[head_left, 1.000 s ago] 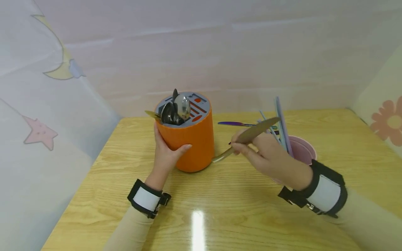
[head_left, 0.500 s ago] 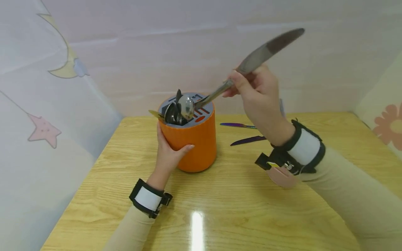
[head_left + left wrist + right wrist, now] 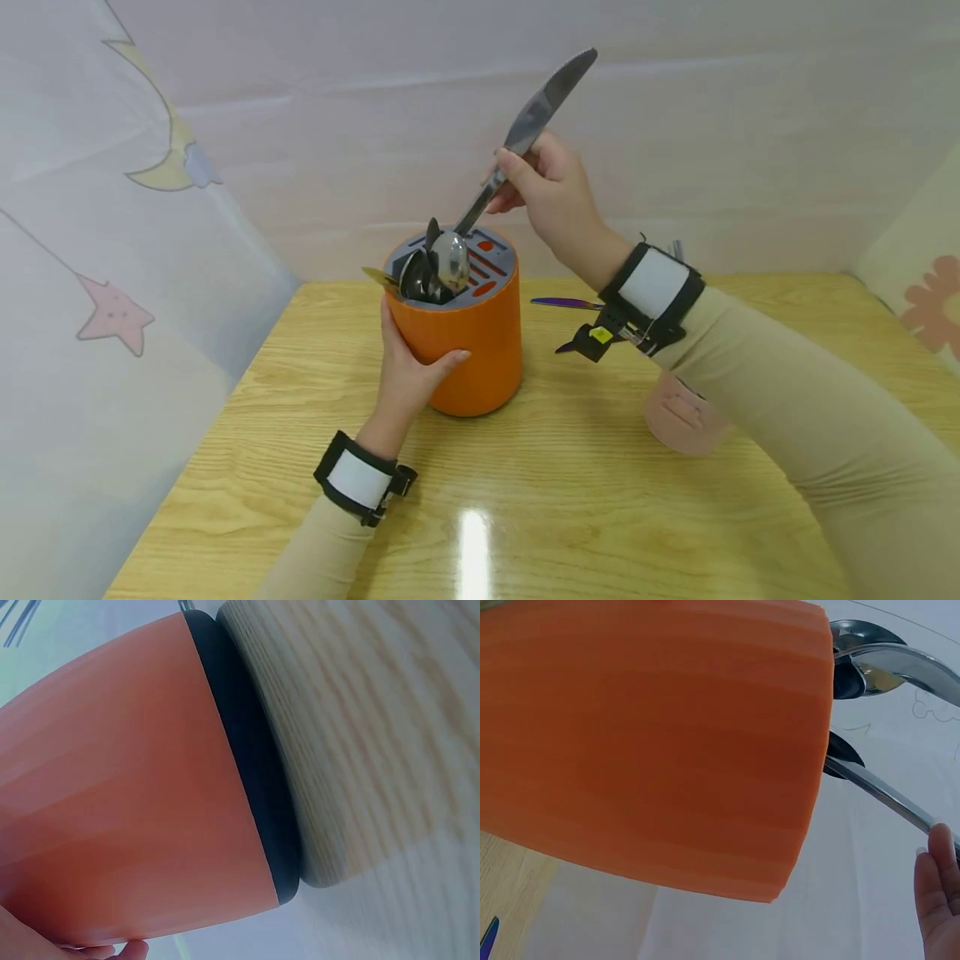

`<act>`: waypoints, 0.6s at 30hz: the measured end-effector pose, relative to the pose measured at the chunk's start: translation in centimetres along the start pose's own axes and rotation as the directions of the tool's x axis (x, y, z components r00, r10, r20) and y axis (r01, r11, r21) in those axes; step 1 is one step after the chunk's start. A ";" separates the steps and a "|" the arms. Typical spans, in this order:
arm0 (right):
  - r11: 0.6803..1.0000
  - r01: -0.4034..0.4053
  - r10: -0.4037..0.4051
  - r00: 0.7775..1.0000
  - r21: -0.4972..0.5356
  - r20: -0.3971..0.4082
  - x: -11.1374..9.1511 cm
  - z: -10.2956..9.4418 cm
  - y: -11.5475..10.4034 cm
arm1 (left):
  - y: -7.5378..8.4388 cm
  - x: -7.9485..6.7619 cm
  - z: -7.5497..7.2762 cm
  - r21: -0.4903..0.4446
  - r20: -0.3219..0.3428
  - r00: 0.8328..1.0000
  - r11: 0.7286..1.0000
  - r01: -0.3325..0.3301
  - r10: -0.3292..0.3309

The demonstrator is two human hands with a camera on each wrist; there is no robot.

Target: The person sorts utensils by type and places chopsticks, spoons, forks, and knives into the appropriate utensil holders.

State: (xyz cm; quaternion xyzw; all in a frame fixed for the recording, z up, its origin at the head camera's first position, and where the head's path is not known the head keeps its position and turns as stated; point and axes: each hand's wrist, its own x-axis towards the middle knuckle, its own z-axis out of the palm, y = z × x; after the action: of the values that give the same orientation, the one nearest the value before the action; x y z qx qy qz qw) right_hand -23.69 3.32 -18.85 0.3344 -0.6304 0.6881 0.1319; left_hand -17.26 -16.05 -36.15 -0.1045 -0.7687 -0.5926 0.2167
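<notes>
An orange cylindrical cutlery holder (image 3: 480, 358) with a grey slotted top stands upright on the table. My left hand (image 3: 405, 375) holds its left side, thumb across the front. Dark and shiny spoons (image 3: 452, 265) and a gold-coloured utensil (image 3: 380, 277) stick out of the left part of the top. Above it, my right hand (image 3: 551, 187) pinches a silver table knife (image 3: 534, 117), blade up and tilted right. In the right wrist view the knife's handle (image 3: 892, 796) reaches down to the holder's rim; whether its end is inside a slot is hidden.
Two purple knives lie on the wooden table (image 3: 375, 517) right of the holder; one shows as a purple knife (image 3: 564, 302), the other is mostly covered by the wrist camera. A pink cup (image 3: 682, 421) stands partly behind the right forearm. A fabric backdrop (image 3: 337, 142) closes off the back.
My right hand has risen from beside the pink cup, then moved left with the knife to above the holder. The knife has become steeper. My left hand keeps its hold.
</notes>
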 end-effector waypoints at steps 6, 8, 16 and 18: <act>0.994 0.109 -0.108 0.990 0.001 -0.087 0.7 0.5 -0.1 | 0.1 -0.2 0.0 0.006 0.001 1.000 1.000 0.005 -0.005; 0.986 0.164 -0.165 0.979 -0.013 -0.120 0.9 0.6 -0.3 | 0.2 -0.3 0.0 0.009 0.003 1.000 1.000 0.001 -0.002; 0.940 0.340 -0.326 0.922 0.032 -0.210 1.9 0.5 -1.7 | 0.3 -0.3 0.2 0.010 0.005 1.000 1.000 -0.003 0.003; 0.949 0.309 -0.293 0.939 0.069 -0.178 2.1 0.8 -1.7 | 0.4 -0.3 0.2 0.019 0.006 1.000 1.000 -0.004 0.004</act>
State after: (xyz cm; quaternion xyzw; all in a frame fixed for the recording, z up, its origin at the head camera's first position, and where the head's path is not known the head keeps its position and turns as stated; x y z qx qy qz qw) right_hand -23.92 2.32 -16.24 0.3744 -0.5249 0.7146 0.2713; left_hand -16.90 -15.75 -35.94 -0.1059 -0.7747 -0.5846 0.2164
